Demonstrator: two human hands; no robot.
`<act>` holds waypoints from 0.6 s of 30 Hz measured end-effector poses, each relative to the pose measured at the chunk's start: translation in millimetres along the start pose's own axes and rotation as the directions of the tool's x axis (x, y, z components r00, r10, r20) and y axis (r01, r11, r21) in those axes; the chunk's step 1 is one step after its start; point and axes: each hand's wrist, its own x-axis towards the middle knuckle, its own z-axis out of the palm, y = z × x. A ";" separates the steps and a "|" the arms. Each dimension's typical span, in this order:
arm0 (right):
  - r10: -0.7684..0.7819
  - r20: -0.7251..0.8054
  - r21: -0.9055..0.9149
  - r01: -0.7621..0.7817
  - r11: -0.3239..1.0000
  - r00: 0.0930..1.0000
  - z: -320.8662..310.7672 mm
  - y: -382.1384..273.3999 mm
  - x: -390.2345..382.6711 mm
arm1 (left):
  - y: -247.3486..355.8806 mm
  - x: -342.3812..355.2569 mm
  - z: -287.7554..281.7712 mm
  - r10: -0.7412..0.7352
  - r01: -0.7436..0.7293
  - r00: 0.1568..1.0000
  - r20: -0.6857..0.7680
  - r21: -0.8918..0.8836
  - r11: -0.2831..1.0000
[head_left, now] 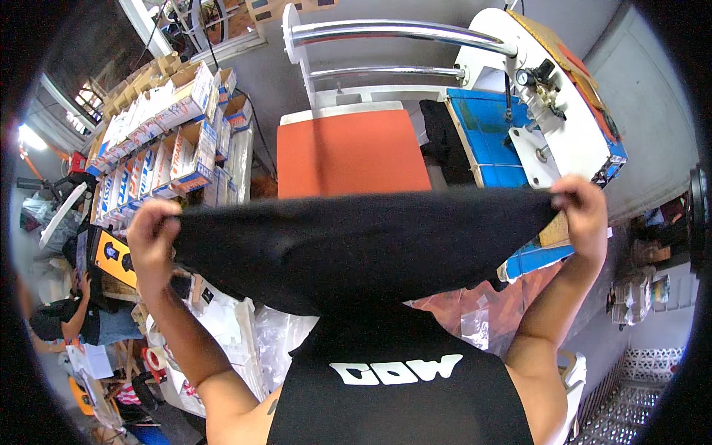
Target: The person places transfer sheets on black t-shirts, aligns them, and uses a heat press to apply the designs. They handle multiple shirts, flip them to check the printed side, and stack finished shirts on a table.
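Observation:
A piece of black cloth [356,230], probably a garment, is stretched wide across the view in front of my chest. At its upper left corner my left hand [153,230] pinches the edge, fingers closed. The opposite corner is gripped by my right hand [581,204], raised a little higher. Between them the top edge runs nearly straight, and the lower part hangs in loose folds over my black sleeveless top [400,408]. Just beyond the cloth lies the orange pad [348,148] of a heat press, its near edge hidden by the fabric.
Chrome bars [400,31] and the white press head [552,137] stand behind the pad. A blue-covered board [482,122] with dark cloth [445,137] beside it is at right. Stacked cardboard boxes [167,111] fill the left. Another person [67,315] is at far left.

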 end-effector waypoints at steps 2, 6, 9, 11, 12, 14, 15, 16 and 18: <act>-0.097 -0.045 -0.181 0.087 0.980 0.994 1.8 -7.0 52.6 | -8.5 45.3 8.5 -0.014 0.025 0.998 -0.057 0.187 0.982; -0.144 -0.029 -0.439 0.117 0.891 0.989 41.5 20.8 187.8 | -56.4 156.7 48.0 0.010 -0.038 0.997 0.077 0.365 0.930; -0.044 -0.012 -0.586 0.028 0.810 0.999 104.2 72.0 268.2 | -116.1 212.1 91.4 -0.149 0.101 0.988 0.042 0.553 0.827; 0.152 -0.068 -0.618 -0.161 0.769 0.986 155.1 113.2 298.8 | -160.8 230.6 125.2 -0.206 0.163 0.979 -0.012 0.656 0.737; 0.221 -0.118 -0.569 -0.249 0.784 0.968 185.0 135.1 306.8 | -184.4 235.2 145.3 -0.243 0.233 0.967 -0.075 0.649 0.725; 0.645 -0.091 -0.279 -0.641 0.715 0.759 230.4 177.9 319.5 | -230.7 238.4 181.5 -0.505 0.530 0.844 -0.180 0.431 0.730; 0.737 0.017 0.027 -0.737 0.675 0.676 255.5 199.6 319.7 | -252.8 240.0 197.4 -0.697 0.714 0.700 -0.157 0.190 0.674; 0.748 0.067 0.218 -0.741 0.635 0.661 278.8 220.1 317.7 | -273.7 238.9 211.1 -0.781 0.774 0.615 -0.106 -0.109 0.624; 0.726 0.116 0.375 -0.707 0.600 0.677 310.4 256.1 321.3 | -311.4 236.0 229.5 -0.802 0.766 0.586 -0.116 -0.245 0.595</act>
